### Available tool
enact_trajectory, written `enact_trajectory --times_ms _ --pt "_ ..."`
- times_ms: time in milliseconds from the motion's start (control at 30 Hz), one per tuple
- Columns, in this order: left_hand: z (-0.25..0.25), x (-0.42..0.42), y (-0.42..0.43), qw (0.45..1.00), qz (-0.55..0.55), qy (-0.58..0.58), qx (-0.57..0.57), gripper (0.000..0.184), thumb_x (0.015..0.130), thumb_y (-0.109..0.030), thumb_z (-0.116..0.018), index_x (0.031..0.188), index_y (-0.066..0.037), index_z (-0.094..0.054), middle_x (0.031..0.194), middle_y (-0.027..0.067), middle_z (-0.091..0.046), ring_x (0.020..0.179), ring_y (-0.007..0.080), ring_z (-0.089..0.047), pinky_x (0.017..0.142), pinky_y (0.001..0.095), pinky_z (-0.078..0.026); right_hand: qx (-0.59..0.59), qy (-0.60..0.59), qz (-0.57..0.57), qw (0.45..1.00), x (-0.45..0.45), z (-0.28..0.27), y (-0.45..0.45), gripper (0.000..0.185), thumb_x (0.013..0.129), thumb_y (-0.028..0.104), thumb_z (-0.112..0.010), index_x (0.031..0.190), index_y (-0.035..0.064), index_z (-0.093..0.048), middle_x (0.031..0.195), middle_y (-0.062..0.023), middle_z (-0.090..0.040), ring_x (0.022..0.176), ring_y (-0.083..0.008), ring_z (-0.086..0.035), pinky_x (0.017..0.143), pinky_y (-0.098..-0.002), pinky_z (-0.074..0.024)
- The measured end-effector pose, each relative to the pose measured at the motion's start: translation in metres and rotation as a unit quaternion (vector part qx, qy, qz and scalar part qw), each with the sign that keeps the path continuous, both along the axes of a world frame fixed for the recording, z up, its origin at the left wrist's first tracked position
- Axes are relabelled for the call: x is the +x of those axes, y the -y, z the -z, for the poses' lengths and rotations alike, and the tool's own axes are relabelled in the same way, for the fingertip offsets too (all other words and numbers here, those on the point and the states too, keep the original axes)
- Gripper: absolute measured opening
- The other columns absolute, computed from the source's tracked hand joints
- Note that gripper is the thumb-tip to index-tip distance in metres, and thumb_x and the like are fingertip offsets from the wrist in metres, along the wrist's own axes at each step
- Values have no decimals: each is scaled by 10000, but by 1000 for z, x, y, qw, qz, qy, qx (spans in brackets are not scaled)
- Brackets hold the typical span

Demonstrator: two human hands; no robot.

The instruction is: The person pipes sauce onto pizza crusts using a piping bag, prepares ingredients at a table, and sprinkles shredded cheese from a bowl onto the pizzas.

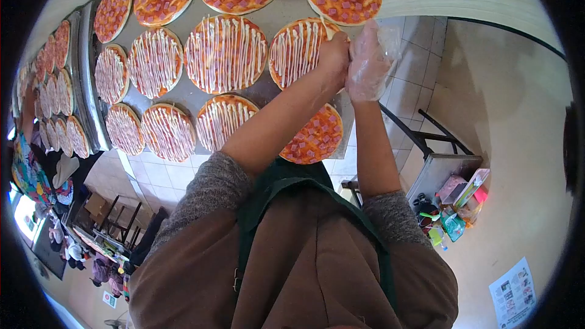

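The left hand (334, 58) and gloved right hand (367, 67) close their fingers around what looks like a sauce bag (337, 33) above the part-striped pizza (295, 53); best squeeze evenly, keeping strokes parallel.

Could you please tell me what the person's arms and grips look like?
The left sleeve and right sleeve are marled grey, leaving the forearms uncovered. The right grip wears what looks like a loose, clear, wrinkled plastic glove; the left grip appears ungloved.
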State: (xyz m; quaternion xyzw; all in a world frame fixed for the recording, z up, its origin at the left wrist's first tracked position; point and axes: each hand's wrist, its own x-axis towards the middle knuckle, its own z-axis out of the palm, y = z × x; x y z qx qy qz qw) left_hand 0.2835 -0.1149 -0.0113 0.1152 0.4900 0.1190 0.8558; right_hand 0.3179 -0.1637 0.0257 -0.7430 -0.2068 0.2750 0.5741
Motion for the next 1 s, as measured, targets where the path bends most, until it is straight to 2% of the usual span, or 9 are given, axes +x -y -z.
enact_trajectory --times_ms 100,200,267,400,667,733,833,933,1000 --pt "-20 -23 36 998 -50 -33 -33 264 869 -224 -435 961 17 -488 862 117 -563 726 227 -578 669 390 -498 11 187 -4 982 -15 29 32 205 941 276 -453 801 128 -471 642 57 -328 580 -42 -348 527 -210 -293" --pt "-20 -49 83 989 -138 -31 -39 276 859 -207 -457 999 30 -484 893 129 -563 751 221 -575 683 384 -494 -208 145 -37 967 -54 14 90 125 858 51 -508 958 -18 -537 756 -142 -471 729 -299 -469 654 -409 -369" --pt "-16 -46 87 990 -127 -33 -56 286 858 -219 -464 984 36 -498 869 125 -566 721 214 -568 652 380 -487 -139 153 -19 978 -47 12 86 157 849 77 -513 965 -26 -535 765 -151 -475 743 -315 -467 666 -416 -361" --pt "16 20 9 997 -72 4 6 326 864 -284 -458 857 32 -538 758 95 -549 627 181 -516 553 369 -429 -76 214 -28 973 14 25 14 293 920 354 -474 865 75 -547 666 41 -336 621 -80 -382 566 -251 -338" --pt "3 -39 95 993 -113 -33 -32 385 881 -229 -434 1163 33 -437 987 153 -555 849 235 -573 758 358 -487 -166 200 -85 962 -36 34 102 441 936 326 -423 1161 -46 -496 786 0 -445 672 -133 -459 612 -314 -394" --pt "-5 -19 60 997 -39 -53 -44 355 877 -227 -449 1119 33 -452 932 145 -555 795 222 -558 693 378 -480 -80 431 -91 894 -13 -2 54 209 814 47 -522 1014 -9 -550 811 -155 -524 763 -336 -503 699 -448 -385" --pt "-2 5 20 999 27 -23 -14 318 870 -213 -453 1079 27 -464 880 132 -542 754 204 -542 659 376 -471 -149 21 -9 989 22 -8 2 358 941 232 -436 1147 -58 -481 822 -14 -496 657 -153 -500 639 -339 -441" --pt "14 -11 68 996 -53 -67 -28 300 866 -209 -432 1026 40 -483 840 130 -542 722 198 -545 633 382 -472 -50 474 -79 875 -3 -1 48 118 863 110 -512 885 -4 -535 779 -156 -538 754 -300 -521 677 -418 -396" --pt "-7 -32 99 989 -113 -50 -82 304 870 -223 -436 1008 44 -482 832 129 -541 717 198 -544 624 386 -472 -83 41 75 993 -36 -9 80 138 871 137 -493 866 3 -529 782 -154 -548 758 -306 -524 681 -427 -398"
